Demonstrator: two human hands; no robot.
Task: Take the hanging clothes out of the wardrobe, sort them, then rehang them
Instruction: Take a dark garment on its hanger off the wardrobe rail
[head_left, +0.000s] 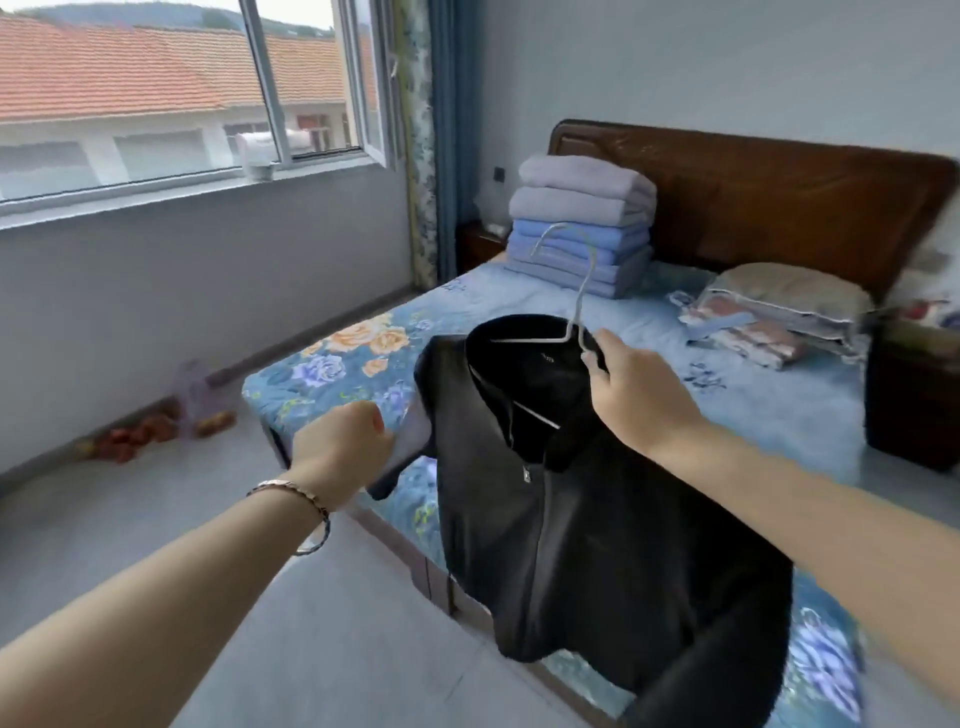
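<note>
A black zip-up jacket (571, 519) hangs on a thin white wire hanger (579, 291) above the near edge of the bed. My right hand (634, 389) grips the hanger and the jacket's collar at the right shoulder. My left hand (343, 447), with a bracelet at the wrist, is closed on the jacket's left sleeve and holds it out to the left. The jacket's lower part drapes over the bed's corner. No wardrobe is in view.
The bed (363, 358) has a blue floral sheet and a dark wooden headboard (779, 197). Folded blankets (582, 223) are stacked at its head, pillows (779, 312) beside them. A dark nightstand (909, 395) stands at the right. Reddish items (145, 431) lie on the floor under the window.
</note>
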